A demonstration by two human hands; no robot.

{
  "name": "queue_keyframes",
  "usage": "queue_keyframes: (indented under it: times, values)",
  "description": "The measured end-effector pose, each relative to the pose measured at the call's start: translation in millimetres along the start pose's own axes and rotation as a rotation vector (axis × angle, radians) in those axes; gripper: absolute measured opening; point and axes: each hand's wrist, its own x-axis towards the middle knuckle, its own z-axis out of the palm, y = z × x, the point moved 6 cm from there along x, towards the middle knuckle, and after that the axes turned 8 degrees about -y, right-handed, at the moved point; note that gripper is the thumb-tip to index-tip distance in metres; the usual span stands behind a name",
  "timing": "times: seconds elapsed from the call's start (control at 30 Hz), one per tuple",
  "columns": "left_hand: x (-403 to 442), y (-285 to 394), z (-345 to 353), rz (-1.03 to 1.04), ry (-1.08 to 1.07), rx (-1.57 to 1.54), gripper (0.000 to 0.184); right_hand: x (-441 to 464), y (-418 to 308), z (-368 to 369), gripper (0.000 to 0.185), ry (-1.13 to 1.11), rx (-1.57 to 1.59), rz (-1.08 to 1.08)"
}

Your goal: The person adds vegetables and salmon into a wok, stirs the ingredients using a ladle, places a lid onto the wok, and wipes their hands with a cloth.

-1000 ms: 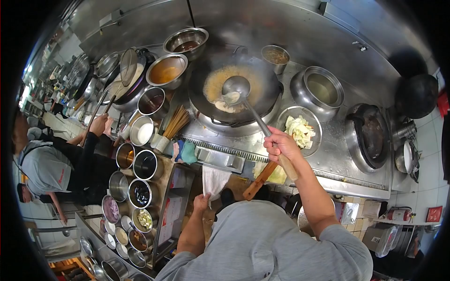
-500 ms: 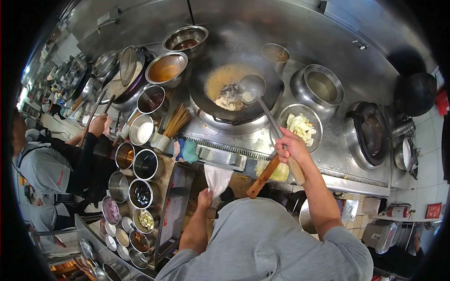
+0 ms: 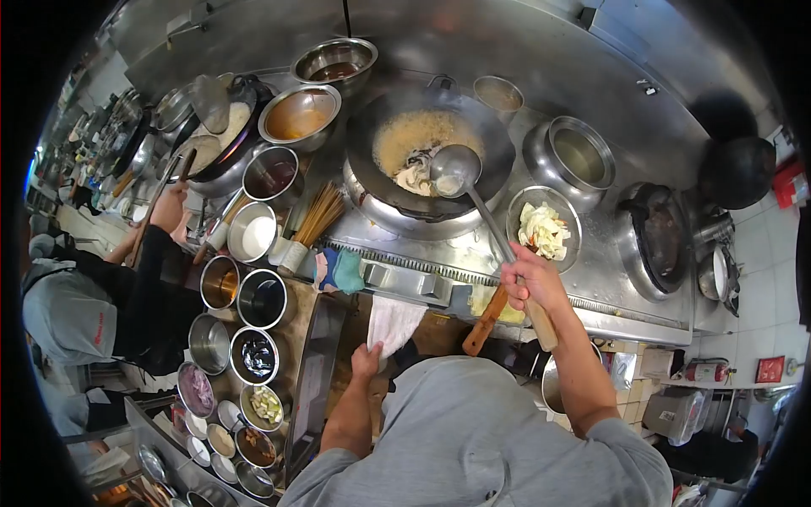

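Note:
My right hand (image 3: pixel 536 277) is closed around the handle of a metal ladle (image 3: pixel 457 165), whose bowl rests in the wok (image 3: pixel 365 162). Pale slices and dark strips (image 3: pixel 414 174) lie beside the ladle in bubbling brownish liquid (image 3: pixel 422 128). My left hand (image 3: pixel 367 358) grips the lower end of a white cloth (image 3: pixel 395 324) that hangs at the stove's front edge. Right of the wok, a strainer (image 3: pixel 578 226) holds cut cabbage (image 3: pixel 542 231); its wooden handle (image 3: pixel 484 325) sticks out over the front edge.
Metal bowls (image 3: pixel 341 100) of sauce stand left of the wok, near a bamboo brush (image 3: pixel 318 218). A lidless pot (image 3: pixel 605 169) and a second wok (image 3: pixel 655 237) are at right. Seasoning containers (image 3: pixel 281 297) crowd the left cart. A co-worker (image 3: pixel 72 313) holds long-handled tools at another wok.
The view has shifted slightly. The ladle stays in the wok beside the slices, and both hands keep their grips. At left, the co-worker's strainer has moved and looks blurred.

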Motion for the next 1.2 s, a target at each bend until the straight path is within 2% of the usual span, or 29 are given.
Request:
queue_keyframes:
  times: [0.17,0.27,0.37,0.47,0.57,0.67,0.87,0.97,1.07,1.17,1.2]
  values:
    - [4.8,-9.5,-16.2,-0.001,-0.081,-0.161,0.055,4.0,11.2,13.9,0.073,-0.013,-0.008,-0.002]
    - [12.3,-7.5,-27.5,0.053,-0.021,-0.263,0.048,6.6,12.7,28.9,0.072,-0.012,-0.009,-0.020]
    - [13.3,-3.4,-42.3,0.028,0.051,-0.189,0.042,14.3,13.3,40.9,0.079,-0.067,0.038,-0.039]
    - [15.5,-17.6,-42.5,-0.043,-0.010,-0.173,0.046,24.5,12.9,50.5,0.078,-0.020,0.040,-0.054]
    - [7.2,-17.7,-49.5,-0.069,-0.044,-0.196,0.052,42.6,12.3,56.2,0.078,-0.065,0.035,-0.077]
    - [3.1,-22.5,-48.2,-0.115,-0.073,-0.305,0.056,53.7,7.7,64.6,0.074,-0.035,-0.001,-0.084]
    - [2.2,-38.5,-36.7,-0.121,-0.068,-0.400,0.055,61.7,6.8,82.7,0.072,-0.069,-0.016,-0.031]
    - [-3.7,-34.6,-37.4,-0.147,-0.071,-0.400,0.058,63.2,11.2,87.7,0.064,-0.122,-0.027,-0.046]
    - [-7.1,-25.9,-40.9,-0.155,-0.093,-0.330,0.066,59.4,16.8,89.5,0.062,-0.159,0.018,-0.013]
    - [-6.1,-28.2,-34.5,-0.144,0.027,-0.259,0.073,51.1,16.9,86.1,0.062,-0.186,0.106,0.009]
    - [-3.3,-28.6,-30.8,-0.141,-0.004,-0.256,0.073,47.2,15.3,84.7,0.062,-0.199,0.123,0.011]
